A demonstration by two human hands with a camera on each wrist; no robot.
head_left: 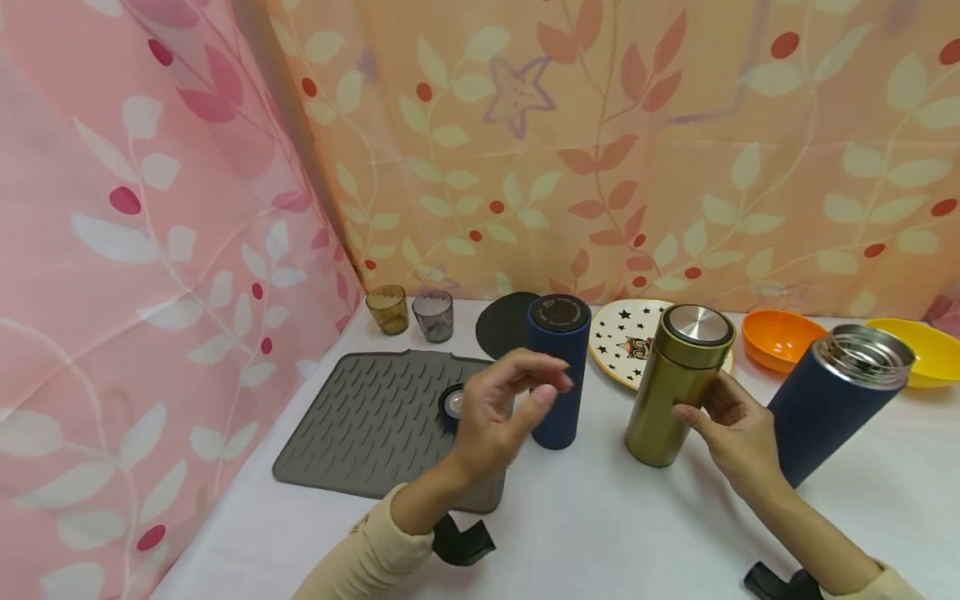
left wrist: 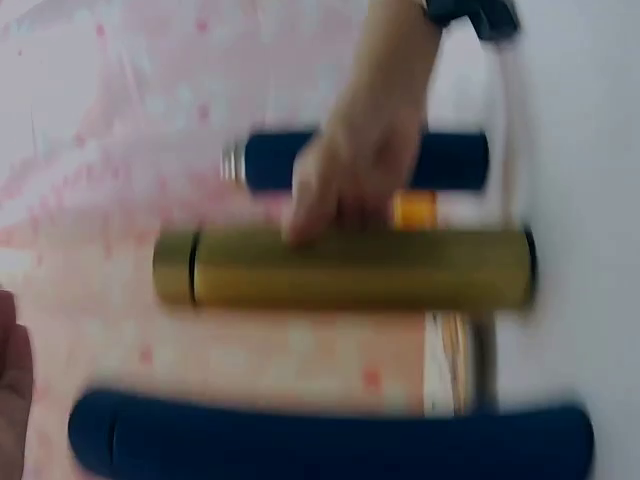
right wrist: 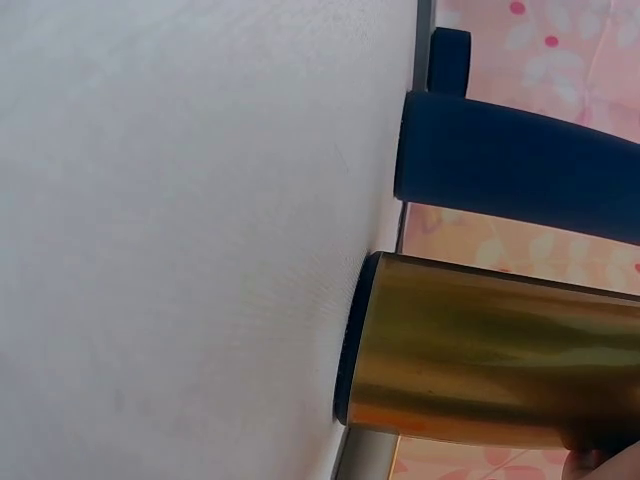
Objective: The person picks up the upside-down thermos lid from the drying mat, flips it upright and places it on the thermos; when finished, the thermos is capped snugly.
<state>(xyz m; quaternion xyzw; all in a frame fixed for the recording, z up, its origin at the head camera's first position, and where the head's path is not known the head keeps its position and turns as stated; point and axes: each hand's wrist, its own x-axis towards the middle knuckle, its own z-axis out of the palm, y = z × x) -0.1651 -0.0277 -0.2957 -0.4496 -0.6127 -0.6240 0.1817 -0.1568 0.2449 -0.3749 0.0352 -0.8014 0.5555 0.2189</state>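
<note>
Behind the gold bottle (head_left: pixel 666 396), the plate (head_left: pixel 619 335) is partly hidden; left of the bottle, lid lettering (head_left: pixel 557 317) is unreadably small.

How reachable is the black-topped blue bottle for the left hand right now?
Likely yes: the left hand holds nothing and is close to the black-topped blue bottle, with nothing visible between them. The gold bottle, held by the right hand, stands to one side.

Gold flask (head_left: pixel 662 404), silver-topped; navy bottles (head_left: pixel 557 414); wht plate (head_left: pixel 613 340) w/ blk stars; gry mat (head_left: pixel 375 425)
</note>
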